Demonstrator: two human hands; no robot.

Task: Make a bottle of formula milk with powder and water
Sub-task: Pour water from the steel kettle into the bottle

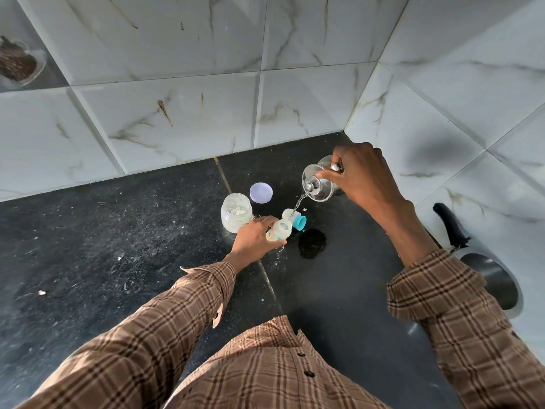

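the right hand [361, 175] grips a tilted glass teapot [319, 182], streaming water into the print-patterned baby bottle [278, 230] that the left hand's [253, 240] curled fingers hold on the black counter [118, 231]; no writing is legible.

No text, label, brand, number or sign can be read anywhere in this view. The small feeding bottle [278, 230] carries coloured printed marks on its side, but they are too small and blurred to make out as letters or figures. The powder jar [236, 212], its lilac lid [261, 192] and the glass jug [318, 181] show no legible wording, and neither do the wall tiles [165, 119].
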